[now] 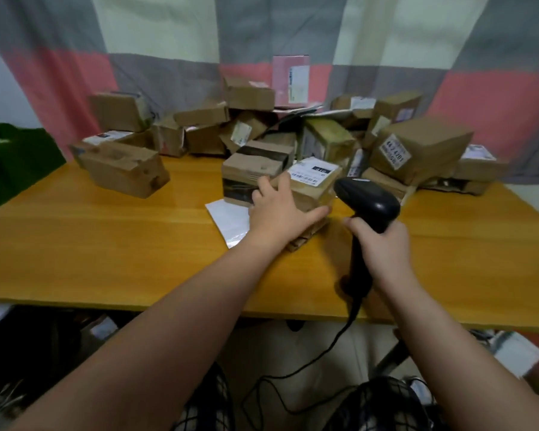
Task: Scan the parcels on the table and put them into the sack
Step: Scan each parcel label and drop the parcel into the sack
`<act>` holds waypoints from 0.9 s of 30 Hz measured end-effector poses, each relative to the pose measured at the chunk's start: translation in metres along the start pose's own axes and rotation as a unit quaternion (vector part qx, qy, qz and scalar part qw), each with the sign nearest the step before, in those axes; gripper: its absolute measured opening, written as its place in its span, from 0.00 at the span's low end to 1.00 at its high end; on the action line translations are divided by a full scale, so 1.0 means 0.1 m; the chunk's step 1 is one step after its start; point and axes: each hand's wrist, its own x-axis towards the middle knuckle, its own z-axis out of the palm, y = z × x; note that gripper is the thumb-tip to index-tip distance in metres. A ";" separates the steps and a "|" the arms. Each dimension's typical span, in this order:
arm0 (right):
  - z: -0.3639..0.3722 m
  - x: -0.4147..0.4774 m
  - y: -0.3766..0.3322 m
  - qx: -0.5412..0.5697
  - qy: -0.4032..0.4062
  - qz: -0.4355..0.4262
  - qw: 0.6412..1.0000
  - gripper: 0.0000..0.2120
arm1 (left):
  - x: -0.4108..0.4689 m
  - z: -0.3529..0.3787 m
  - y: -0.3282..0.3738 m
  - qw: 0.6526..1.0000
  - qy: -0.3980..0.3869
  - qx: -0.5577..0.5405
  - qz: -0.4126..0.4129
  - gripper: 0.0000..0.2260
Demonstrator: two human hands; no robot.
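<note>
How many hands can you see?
2. The left hand holds a labelled box on the table. The right hand, just beside it, grips the black scanner. No other hands show.

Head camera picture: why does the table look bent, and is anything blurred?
In the head view the wide lens bows the table edge and stretches the forearms; the whole view is soft, so the label on the parcel that the left hand grips is unreadable; the scanner in the right hand is dark with little detail; the table shows only a faint sheen.
</note>
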 end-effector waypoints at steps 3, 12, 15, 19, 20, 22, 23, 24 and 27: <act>0.00 -0.04 -0.04 -0.016 -0.024 -0.006 1.000 0.07 | -0.01 0.00 -0.02 0.998 0.008 -0.060 0.001 0.38; 0.12 -0.12 -0.43 -0.122 -0.147 -0.065 0.979 0.25 | -0.60 -1.15 -1.12 0.965 -0.064 -0.248 0.058 0.21; 0.41 -0.25 -0.50 -0.065 -0.260 -0.017 0.963 0.14 | -0.74 -1.32 -1.51 0.959 -0.123 -0.251 0.039 0.21; 0.73 -0.44 -0.40 -0.079 -0.344 0.010 0.936 0.11 | -0.85 -1.17 -1.84 0.981 -0.036 -0.187 -0.028 0.22; 0.79 -0.46 -0.37 -0.081 -0.338 0.004 0.938 0.12 | -0.87 -1.12 -1.89 0.980 0.007 -0.185 -0.079 0.21; 0.87 -0.48 -0.34 -0.067 -0.310 -0.006 0.948 0.12 | -0.88 -1.05 -1.93 0.950 0.066 -0.227 -0.206 0.18; 0.89 -0.48 -0.34 -0.052 -0.292 -0.002 0.955 0.12 | -0.87 -1.04 -1.94 0.928 0.078 -0.266 -0.248 0.17; 0.91 -0.46 -0.35 -0.033 -0.279 0.008 0.960 0.11 | -0.87 -1.03 -1.93 0.913 0.082 -0.296 -0.271 0.18; 0.97 -0.41 -0.38 0.021 -0.272 0.050 0.961 0.08 | -0.87 -0.99 -1.82 0.908 0.053 -0.308 -0.279 0.29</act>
